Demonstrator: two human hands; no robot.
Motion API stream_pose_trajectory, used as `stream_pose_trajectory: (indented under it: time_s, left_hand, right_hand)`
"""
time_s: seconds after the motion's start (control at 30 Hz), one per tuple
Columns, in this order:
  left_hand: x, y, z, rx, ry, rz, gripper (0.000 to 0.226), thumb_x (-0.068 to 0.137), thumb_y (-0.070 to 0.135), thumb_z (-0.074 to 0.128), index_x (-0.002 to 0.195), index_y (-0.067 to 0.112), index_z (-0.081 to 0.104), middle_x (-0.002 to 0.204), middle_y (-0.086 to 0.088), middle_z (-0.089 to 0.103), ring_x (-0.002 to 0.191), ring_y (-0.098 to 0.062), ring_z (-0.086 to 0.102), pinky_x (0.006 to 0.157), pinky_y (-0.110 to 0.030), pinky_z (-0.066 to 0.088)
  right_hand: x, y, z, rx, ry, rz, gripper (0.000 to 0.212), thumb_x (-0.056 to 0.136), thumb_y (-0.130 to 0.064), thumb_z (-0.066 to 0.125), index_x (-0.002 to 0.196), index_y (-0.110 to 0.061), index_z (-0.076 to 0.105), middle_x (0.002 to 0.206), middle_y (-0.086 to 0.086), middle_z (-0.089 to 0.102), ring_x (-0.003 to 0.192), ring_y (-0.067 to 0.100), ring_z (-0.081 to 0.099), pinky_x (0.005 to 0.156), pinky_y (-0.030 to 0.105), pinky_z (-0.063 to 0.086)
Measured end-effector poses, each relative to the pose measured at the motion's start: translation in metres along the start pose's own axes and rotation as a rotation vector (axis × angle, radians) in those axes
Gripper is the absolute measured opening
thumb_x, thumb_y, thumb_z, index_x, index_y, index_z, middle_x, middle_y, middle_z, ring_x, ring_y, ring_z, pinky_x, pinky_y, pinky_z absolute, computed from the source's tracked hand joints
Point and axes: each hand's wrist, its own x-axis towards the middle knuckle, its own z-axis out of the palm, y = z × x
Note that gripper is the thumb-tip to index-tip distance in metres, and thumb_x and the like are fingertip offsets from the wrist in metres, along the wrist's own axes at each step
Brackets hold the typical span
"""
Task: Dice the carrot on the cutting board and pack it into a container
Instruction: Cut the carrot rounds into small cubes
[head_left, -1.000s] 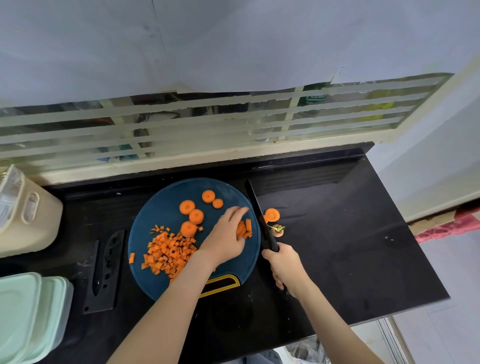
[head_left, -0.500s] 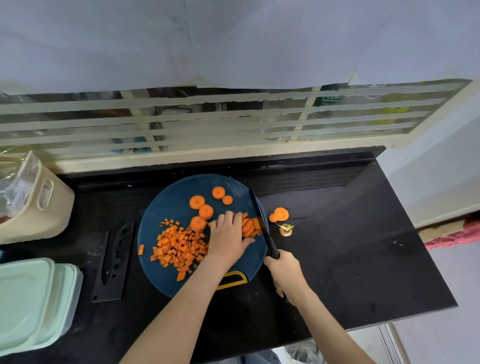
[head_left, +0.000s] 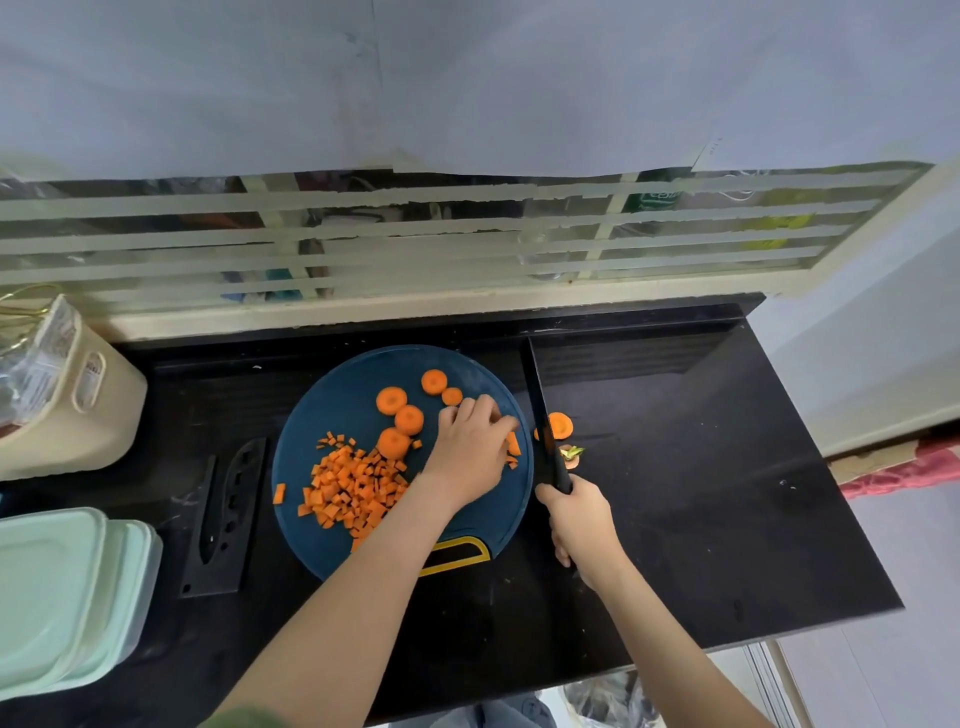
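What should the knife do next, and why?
Probably bring the knife in the right hand over and cut across the carrot strips that the left hand holds on the cutting board. Those strips are long, unlike the diced pile, and the blade sits just off the board's right edge.

Looks like polished black stone across the countertop (head_left: 675, 519), glossy and faintly speckled. Smooth, matt dark-teal plastic for the round cutting board (head_left: 337, 395). Matt black on the knife (head_left: 540, 415), blade and handle alike, and on the plastic knife sheath (head_left: 223, 514). Moist, dull orange cut faces on the 5 carrot rounds (head_left: 392, 401) on the board, the carrot sticks (head_left: 512, 444) and the diced carrot (head_left: 353, 488). Smooth pale-green plastic on the stacked containers (head_left: 52, 587); satin cream plastic on the basket (head_left: 104, 415).
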Motion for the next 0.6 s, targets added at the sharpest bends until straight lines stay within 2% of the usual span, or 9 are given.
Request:
stream_pose_trajectory:
  time_s: [0.07, 0.2, 0.27, 0.4, 0.6]
  left_hand:
    - [0.006, 0.01, -0.001, 0.062, 0.018, -0.058, 0.03, 0.097, 0.027, 0.044, 0.123, 0.018, 0.056, 0.124, -0.005, 0.043, 0.116, -0.025, 0.039, 0.092, -0.038, 0.027]
    - [0.019, 0.032, 0.004, 0.123, -0.057, -0.234, 0.044, 0.096, 0.039, 0.048, 0.127, 0.008, 0.053, 0.135, -0.01, 0.035, 0.126, -0.028, 0.031, 0.102, -0.04, 0.025]
    - [0.024, 0.041, 0.006, 0.169, -0.098, -0.286, 0.046, 0.095, 0.036, 0.051, 0.13, 0.006, 0.05, 0.136, -0.01, 0.033, 0.127, -0.027, 0.03, 0.103, -0.038, 0.026]
    - [0.029, 0.055, 0.008, 0.232, -0.132, -0.394, 0.039, 0.094, 0.016, 0.05, 0.132, 0.007, 0.048, 0.137, -0.011, 0.032, 0.127, -0.027, 0.031, 0.102, -0.036, 0.028]
    - [0.028, 0.063, 0.013, 0.169, -0.151, -0.425, 0.035, 0.091, 0.021, 0.055, 0.125, 0.01, 0.056, 0.137, -0.01, 0.033, 0.125, -0.028, 0.032, 0.1, -0.036, 0.029]
  right_hand:
    - [0.001, -0.002, -0.002, 0.022, 0.011, -0.015, 0.01, 0.096, -0.018, 0.051, 0.087, -0.014, 0.05, 0.059, 0.008, 0.045, 0.034, 0.015, 0.036, 0.037, 0.026, 0.036]
    - [-0.001, -0.002, -0.007, 0.065, 0.034, -0.023, 0.011, 0.095, -0.017, 0.051, 0.086, -0.011, 0.051, 0.056, 0.008, 0.044, 0.032, 0.015, 0.035, 0.036, 0.026, 0.035]
    - [-0.002, -0.001, -0.009, 0.082, 0.044, -0.017, 0.011, 0.095, -0.016, 0.051, 0.085, -0.011, 0.051, 0.055, 0.006, 0.043, 0.033, 0.015, 0.034, 0.036, 0.026, 0.034]
    - [-0.002, 0.0, -0.012, 0.092, 0.045, -0.012, 0.007, 0.095, -0.016, 0.052, 0.093, -0.01, 0.054, 0.055, 0.007, 0.043, 0.033, 0.014, 0.034, 0.036, 0.026, 0.034]
    - [0.001, -0.001, -0.014, 0.123, 0.058, -0.028, 0.009, 0.095, -0.015, 0.052, 0.09, -0.009, 0.052, 0.057, 0.008, 0.043, 0.033, 0.014, 0.033, 0.035, 0.026, 0.033]
